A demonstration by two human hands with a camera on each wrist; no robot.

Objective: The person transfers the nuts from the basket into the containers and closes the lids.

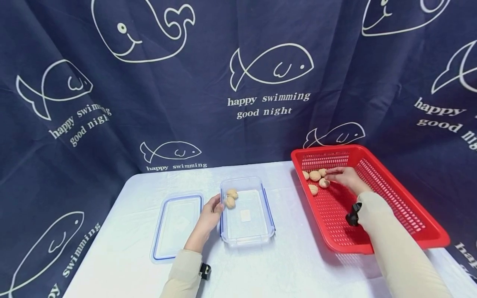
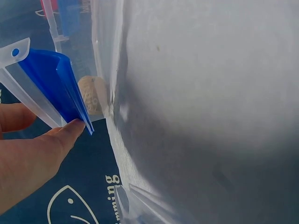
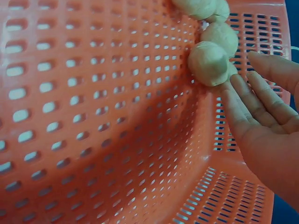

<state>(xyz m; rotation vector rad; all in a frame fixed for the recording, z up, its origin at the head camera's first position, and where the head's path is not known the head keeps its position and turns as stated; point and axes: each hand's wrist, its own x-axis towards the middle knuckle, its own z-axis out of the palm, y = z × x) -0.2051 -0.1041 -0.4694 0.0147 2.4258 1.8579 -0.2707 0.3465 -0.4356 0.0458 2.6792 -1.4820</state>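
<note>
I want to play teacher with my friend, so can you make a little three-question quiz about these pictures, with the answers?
1. True or false: the lid lies beside the clear container, not on top of it.

2. Pick one. The right hand reaches into the red basket, and its fingers are nearest to:
A) the lid
B) some walnuts
C) the clear container

3. Which hand is at the side of the clear container?

Key:
1. True.
2. B.
3. The left hand.
</note>
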